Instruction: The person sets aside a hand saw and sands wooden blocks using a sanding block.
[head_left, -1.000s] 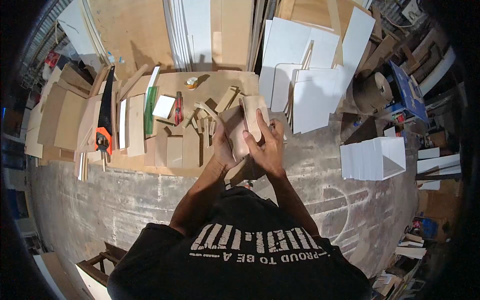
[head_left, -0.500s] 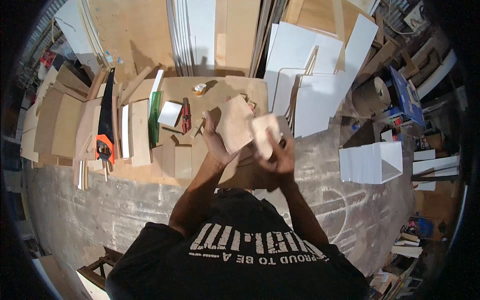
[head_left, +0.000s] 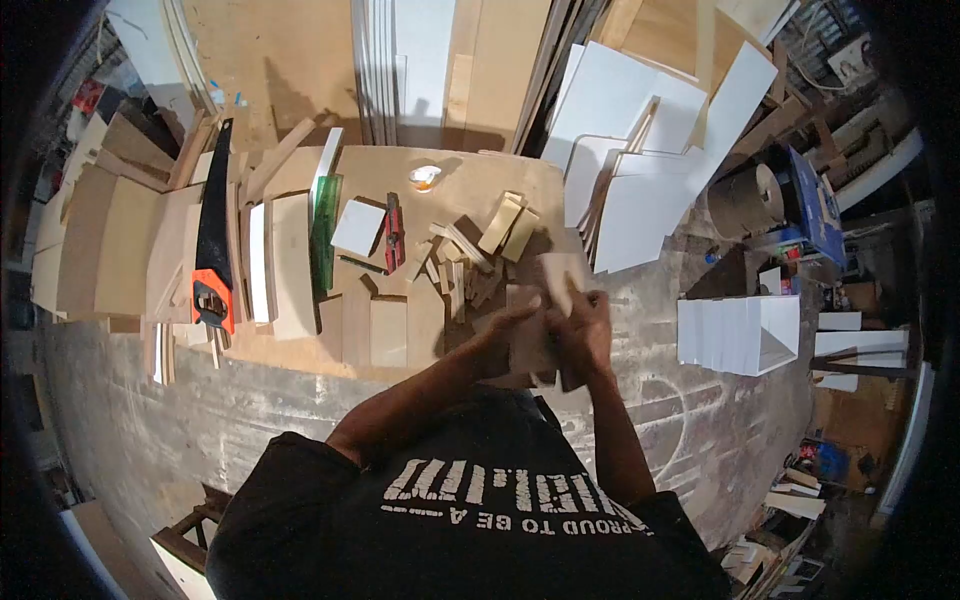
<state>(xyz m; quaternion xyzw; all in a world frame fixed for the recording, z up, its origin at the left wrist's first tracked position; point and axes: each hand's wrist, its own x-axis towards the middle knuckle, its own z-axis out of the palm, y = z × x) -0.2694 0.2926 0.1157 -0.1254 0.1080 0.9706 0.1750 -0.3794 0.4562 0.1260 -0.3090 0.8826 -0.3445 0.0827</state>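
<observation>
In front of my chest, my left hand (head_left: 510,322) grips a brown wooden board (head_left: 530,350), now turned so its face is shaded. My right hand (head_left: 588,328) is closed on a pale, flat rectangular piece (head_left: 562,272), pressed close beside the board. Motion blur hides whether this piece is wood or sandpaper, and whether it touches the board. Just beyond my hands on the workbench (head_left: 460,170) lies a pile of small wood offcuts (head_left: 455,270), with two pale wooden blocks (head_left: 510,225) at its far side.
A handsaw with an orange handle (head_left: 212,300) lies at the left among wooden boards (head_left: 292,260). Nearer are a green strip (head_left: 324,230), a white square (head_left: 358,227), a red tool (head_left: 393,232) and a small white-orange item (head_left: 424,178). White panels (head_left: 640,200) lean at right.
Both hands have moved right and nearer my body. The board has turned from showing its bright face to a shaded one. The offcut pile has come into fuller view.
</observation>
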